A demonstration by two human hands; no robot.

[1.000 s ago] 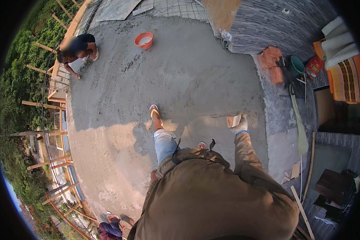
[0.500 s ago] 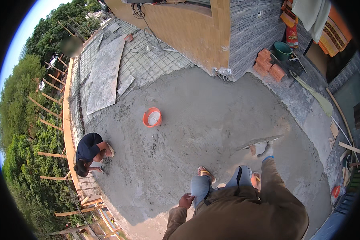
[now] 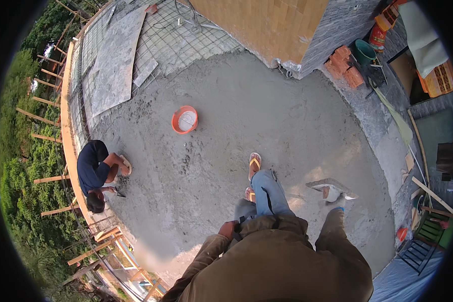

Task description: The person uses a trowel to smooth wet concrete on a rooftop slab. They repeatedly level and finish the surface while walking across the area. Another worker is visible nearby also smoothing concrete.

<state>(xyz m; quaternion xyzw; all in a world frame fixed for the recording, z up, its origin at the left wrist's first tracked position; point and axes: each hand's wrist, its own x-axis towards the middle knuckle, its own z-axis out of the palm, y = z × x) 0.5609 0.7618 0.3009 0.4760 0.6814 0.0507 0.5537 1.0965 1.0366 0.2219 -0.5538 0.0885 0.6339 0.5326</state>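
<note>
Off to my right, my right hand [image 3: 333, 194], which looks gloved in white with a blue band at the wrist, is closed on a long, cement-coated float [image 3: 319, 184]. The float is just above or on the wet grey concrete [image 3: 226, 105]; I cannot tell which. My left hand [image 3: 228, 229] is at my left hip against my clothes, its fingers mostly hidden. Ahead and left, an orange bucket [image 3: 184, 120] with pale grey contents stands on the concrete. My sandalled feet are on the concrete too.
A co-worker [image 3: 94, 166] crouches at the left edge with a small dark tool at the concrete. Behind lie steel mesh [image 3: 171, 60] and a large flat board [image 3: 117, 70]. Red bricks [image 3: 343, 65] and a green bucket [image 3: 363, 52] are far right. Wooden formwork [image 3: 68, 126] borders the left drop.
My view has shifted, and one foot has stepped forward and left. My left hand has drawn in to my hip. The float stays in my right hand, its tilt altered.
</note>
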